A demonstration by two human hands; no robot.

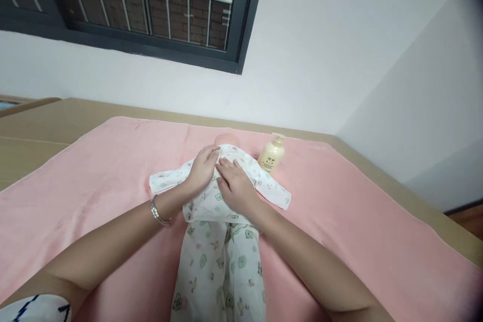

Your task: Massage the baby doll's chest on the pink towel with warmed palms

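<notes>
both hands were on the printed top (pixel 211 204), which lay right under them on the pink cloth (pixel 109 171). left grip (pixel 204 168) was over its left half, right grip (pixel 237 186) over its right half; neither was nearer, both were in contact. left fingertips reached a bit further toward the collar. both grips were released: palms down, fingers out and mostly together, nothing pinched.

long axis ran straight away from me, trousers (pixel 204 266) at my end, collar at the far end, sleeves spread out to either side and angled a little back toward me. top hem overlapped the trousers' waist. rounded peach shape (pixel 226 139) poked out past the collar; couldn't tell what it was.

materials: top and trousers looked like thin, soft white fabric with small green animal-like prints, lightly creased. cloth was smooth, with shallow wrinkles. pump bottle (pixel 272 155) stood past the right sleeve, pale yellow, rounded, probably plastic. shiny metal bracelet (pixel 158 211) sat on my left wrist.
</notes>
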